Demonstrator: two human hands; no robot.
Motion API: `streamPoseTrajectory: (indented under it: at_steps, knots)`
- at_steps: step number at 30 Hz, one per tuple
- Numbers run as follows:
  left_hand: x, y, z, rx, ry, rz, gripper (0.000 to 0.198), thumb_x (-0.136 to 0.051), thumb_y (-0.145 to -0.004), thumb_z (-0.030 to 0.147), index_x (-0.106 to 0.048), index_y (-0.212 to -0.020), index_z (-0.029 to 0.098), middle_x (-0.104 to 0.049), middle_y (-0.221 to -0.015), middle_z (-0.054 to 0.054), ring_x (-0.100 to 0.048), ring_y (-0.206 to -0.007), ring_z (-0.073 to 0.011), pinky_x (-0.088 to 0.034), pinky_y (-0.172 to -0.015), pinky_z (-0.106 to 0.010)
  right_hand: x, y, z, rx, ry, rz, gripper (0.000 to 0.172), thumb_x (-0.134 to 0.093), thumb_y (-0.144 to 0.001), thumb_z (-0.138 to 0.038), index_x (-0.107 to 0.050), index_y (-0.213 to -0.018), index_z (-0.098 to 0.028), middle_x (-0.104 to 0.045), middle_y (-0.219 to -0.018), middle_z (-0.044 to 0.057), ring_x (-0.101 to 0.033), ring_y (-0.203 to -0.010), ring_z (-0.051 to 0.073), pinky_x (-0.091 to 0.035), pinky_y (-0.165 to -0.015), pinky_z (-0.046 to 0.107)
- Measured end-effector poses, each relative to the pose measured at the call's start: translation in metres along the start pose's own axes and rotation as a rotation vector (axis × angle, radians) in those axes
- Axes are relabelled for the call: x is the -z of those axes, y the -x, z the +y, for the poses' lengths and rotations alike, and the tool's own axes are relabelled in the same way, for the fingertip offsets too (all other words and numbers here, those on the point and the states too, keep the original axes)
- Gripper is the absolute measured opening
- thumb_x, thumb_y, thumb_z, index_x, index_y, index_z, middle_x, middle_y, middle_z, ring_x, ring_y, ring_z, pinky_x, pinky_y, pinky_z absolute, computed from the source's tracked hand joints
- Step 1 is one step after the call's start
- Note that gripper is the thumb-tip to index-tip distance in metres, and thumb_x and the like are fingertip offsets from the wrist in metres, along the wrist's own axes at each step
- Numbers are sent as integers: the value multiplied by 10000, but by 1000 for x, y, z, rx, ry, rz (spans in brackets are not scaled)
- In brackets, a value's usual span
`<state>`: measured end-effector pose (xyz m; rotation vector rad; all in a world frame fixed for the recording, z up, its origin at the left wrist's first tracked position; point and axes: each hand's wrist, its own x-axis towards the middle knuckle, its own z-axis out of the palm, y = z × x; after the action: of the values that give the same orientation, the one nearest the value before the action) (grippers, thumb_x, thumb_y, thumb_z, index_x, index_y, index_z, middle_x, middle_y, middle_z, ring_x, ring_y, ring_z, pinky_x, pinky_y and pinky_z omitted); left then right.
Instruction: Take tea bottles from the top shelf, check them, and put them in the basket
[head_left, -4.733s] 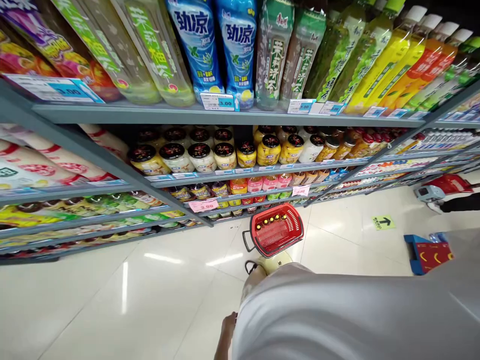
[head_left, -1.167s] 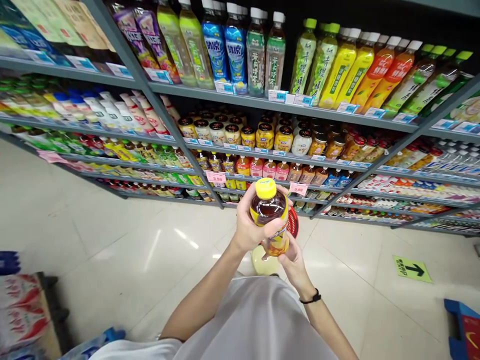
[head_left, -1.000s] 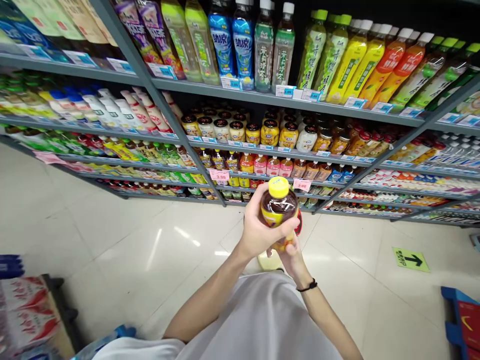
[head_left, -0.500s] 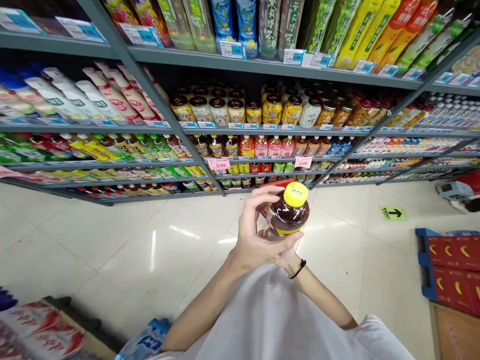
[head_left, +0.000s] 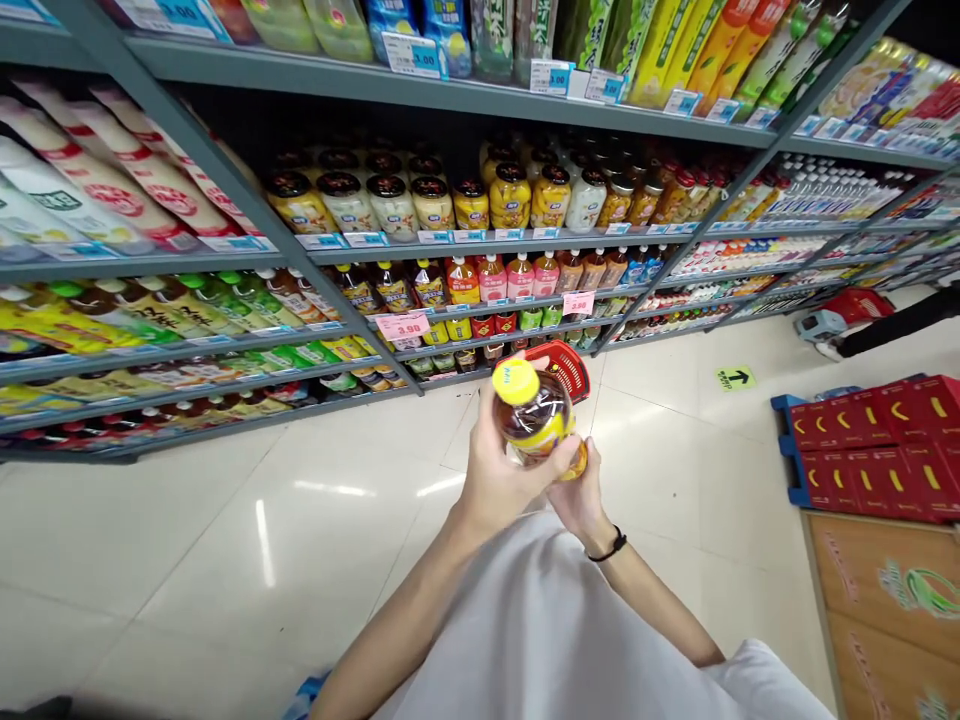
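Observation:
A drink bottle point(head_left: 541, 412) with a yellow cap, dark liquid and a yellow label is tilted in front of my body, its cap toward the upper left. My left hand point(head_left: 491, 475) wraps round it, with the thumb lying across the label. At the lower end, my right hand point(head_left: 579, 498) grips the base; some of its fingers are hidden behind the bottle. A black band circles my right wrist. Just beyond the bottle, a red shopping basket point(head_left: 574, 368) shows in part on the floor.
Shelves of drinks and jars point(head_left: 390, 205) run along the far side. Red banana cartons point(head_left: 870, 440) sit on a blue pallet point(head_left: 786, 450) at right, above brown cartons point(head_left: 885, 600). Far right, a person's dark-clothed leg point(head_left: 900, 322) shows. A green arrow sign point(head_left: 735, 378) marks the tiled floor.
The bottle has tipped from nearly upright to leaning left, showing more of its label. My right hand now shows at its base. The view has shifted right, and more of the basket shows.

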<state>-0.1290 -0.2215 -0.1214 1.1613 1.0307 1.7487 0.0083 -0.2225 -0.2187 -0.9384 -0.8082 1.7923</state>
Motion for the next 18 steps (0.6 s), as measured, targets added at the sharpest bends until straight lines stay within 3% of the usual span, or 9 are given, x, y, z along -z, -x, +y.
streamPoseTrajectory:
  at_steps: [3,6,8,10,12,16,18]
  knots:
    - [13,-6,-4,118,53,128,765,-968,-672,273,-575,-1322,187,-663,-1324,-122,-693,-1155,-205,-582,-1026,-301,4,11,-11,138,61,-12,609,-707,-902,-725,-702,-1306,-270,-721,-1334,97,-698,-1182,291,-592,-1008,464]
    - [25,-13,-7,170,199,211,665,-982,-644,313,-609,-1176,171,-714,-1108,-79,-712,-923,-166,-617,-883,-293,8,17,-11,463,368,-48,617,-892,-849,-372,-625,-1400,-296,-664,-1388,100,-646,-1284,273,-541,-1099,446]
    - [31,-17,-6,189,336,165,581,-951,-688,374,-626,-1119,158,-719,-1066,-93,-722,-876,-184,-627,-845,-322,8,18,-6,681,535,-71,725,-888,-827,-175,-553,-1450,-333,-611,-1454,104,-592,-1370,279,-496,-1161,479]
    - [36,-20,-3,169,445,75,556,-917,-720,413,-621,-1119,164,-720,-1080,-115,-736,-869,-212,-632,-832,-357,7,17,-1,804,625,-84,835,-906,-774,-98,-514,-1462,-363,-589,-1465,100,-567,-1396,291,-470,-1188,512]
    - [41,-21,0,112,494,-9,602,-920,-700,408,-593,-1156,190,-718,-1059,-107,-742,-881,-232,-630,-839,-376,5,15,1,726,620,-110,848,-948,-750,-191,-520,-1464,-349,-592,-1452,106,-567,-1388,307,-452,-1208,522]
    - [54,-20,3,-6,502,-153,715,-922,-660,460,-548,-1223,225,-703,-965,-100,-731,-948,-276,-618,-867,-422,0,17,-1,156,410,-414,750,-797,-862,-651,-570,-1449,-241,-605,-1471,172,-609,-1343,359,-515,-1141,561]
    - [61,-19,3,11,492,-249,732,-905,-649,532,-559,-1212,217,-699,-954,-123,-723,-953,-292,-614,-839,-429,-2,19,0,38,371,-484,715,-813,-842,-650,-608,-1379,-224,-644,-1422,177,-650,-1281,359,-553,-1085,552]
